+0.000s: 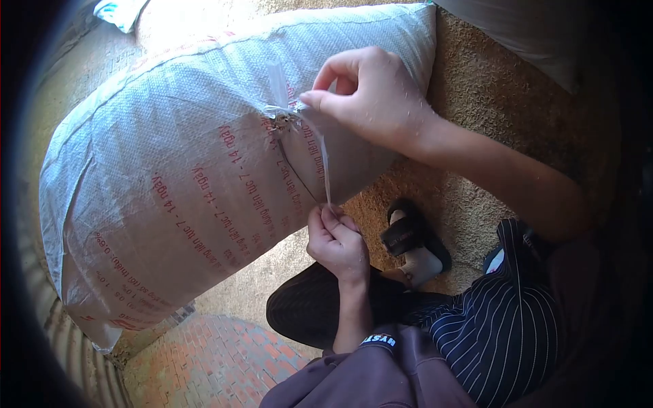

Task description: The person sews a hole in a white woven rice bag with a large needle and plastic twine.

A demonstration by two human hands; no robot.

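Note:
A large white woven sack (170,170) with red printing lies across the view, its side gathered at a tied spot (280,120). My right hand (371,95) is at that spot, thumb and index finger closed together on a bit of white strip. Below it my left hand (339,241) pinches the lower end of a thin white strip (323,156) and a thin dark string (297,173). Both run up to the gathered part of the sack. A flat white strip end (277,85) sticks up above the tie.
A foot in a black sandal (411,238) rests on the rough ground beside the sack. My striped trousers (483,333) are at the lower right. Brick paving (211,360) shows at the bottom, and another pale sack (524,30) at the top right.

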